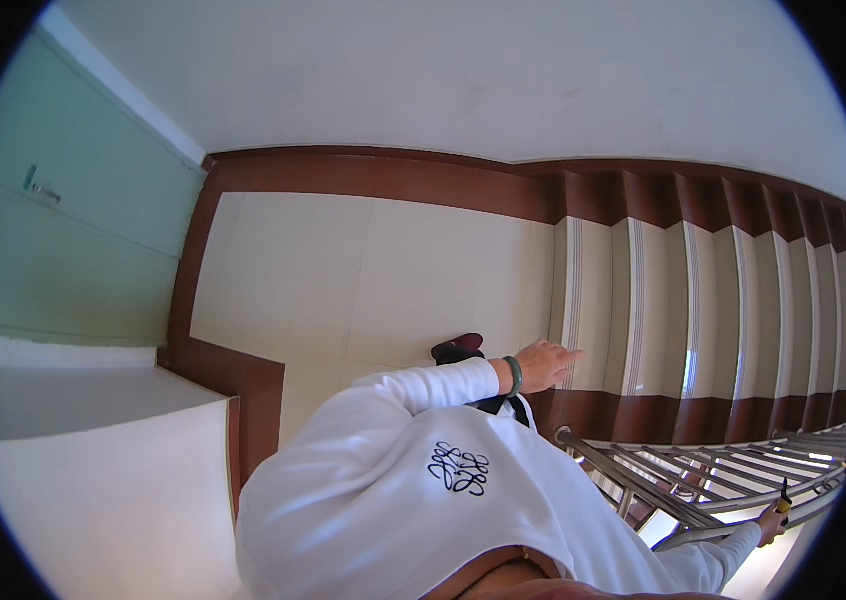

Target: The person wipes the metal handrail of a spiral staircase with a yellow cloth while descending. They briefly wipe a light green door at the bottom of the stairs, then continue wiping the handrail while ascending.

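Note:
My left hand (545, 366) reaches across in front of my body, above the near end of a flight of tiled stairs (652, 315). It holds nothing; its index finger points out toward the steps, and a dark green bangle (516, 376) circles the wrist. At the lower right, my right hand (771, 523) grips a small yellow-and-black object (784, 507) with a thin dark tip, too small to identify. That hand is beside the metal handrail (723, 531); whether it touches the rail is unclear. One dark red shoe (457, 345) shows on the landing.
Tall metal railings (700, 469) border the stairs on the right-hand side. A pale tiled landing (363, 270) with a brown border lies ahead and left. The far side has a white wall (468, 82). At left is a pale green door (85, 225) with a handle.

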`<action>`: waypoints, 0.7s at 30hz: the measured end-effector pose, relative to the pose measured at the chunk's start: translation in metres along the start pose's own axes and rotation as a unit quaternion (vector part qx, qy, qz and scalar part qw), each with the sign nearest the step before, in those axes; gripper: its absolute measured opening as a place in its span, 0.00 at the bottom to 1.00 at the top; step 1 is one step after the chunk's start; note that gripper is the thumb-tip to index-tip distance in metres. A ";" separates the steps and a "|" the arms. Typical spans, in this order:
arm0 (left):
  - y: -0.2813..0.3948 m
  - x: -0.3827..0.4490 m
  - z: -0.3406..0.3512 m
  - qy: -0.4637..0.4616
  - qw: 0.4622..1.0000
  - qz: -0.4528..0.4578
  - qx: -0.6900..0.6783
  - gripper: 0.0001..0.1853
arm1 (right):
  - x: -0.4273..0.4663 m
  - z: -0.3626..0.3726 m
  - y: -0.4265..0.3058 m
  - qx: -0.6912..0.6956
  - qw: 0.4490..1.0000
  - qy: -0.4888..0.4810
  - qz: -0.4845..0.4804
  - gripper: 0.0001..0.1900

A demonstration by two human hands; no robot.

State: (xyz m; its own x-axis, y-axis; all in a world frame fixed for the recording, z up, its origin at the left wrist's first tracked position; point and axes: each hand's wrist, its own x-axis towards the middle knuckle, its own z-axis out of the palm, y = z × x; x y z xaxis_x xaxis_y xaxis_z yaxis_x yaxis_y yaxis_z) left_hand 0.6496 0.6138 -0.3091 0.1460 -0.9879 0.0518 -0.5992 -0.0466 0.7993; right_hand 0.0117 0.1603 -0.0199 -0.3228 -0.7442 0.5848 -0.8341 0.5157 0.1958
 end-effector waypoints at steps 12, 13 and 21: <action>0.058 -0.111 0.046 0.012 0.999 -0.027 0.026 0.28 | 0.038 -0.016 0.032 0.073 0.994 0.043 0.065 0.33; 0.064 -0.116 0.051 -0.003 0.998 -0.044 0.049 0.27 | 0.007 0.006 0.005 0.024 1.000 0.004 0.019 0.34; 0.093 -0.120 0.093 -0.057 0.996 -0.029 0.054 0.27 | 0.018 -0.009 0.024 0.039 0.998 0.037 -0.018 0.36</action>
State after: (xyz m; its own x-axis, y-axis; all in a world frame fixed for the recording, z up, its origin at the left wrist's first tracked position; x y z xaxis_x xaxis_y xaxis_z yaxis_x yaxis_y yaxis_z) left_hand 0.5034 0.7139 -0.2966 0.0963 -0.9932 -0.0655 -0.6747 -0.1135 0.7293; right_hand -0.0101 0.1632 0.0019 -0.2610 -0.7259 0.6364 -0.8774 0.4532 0.1572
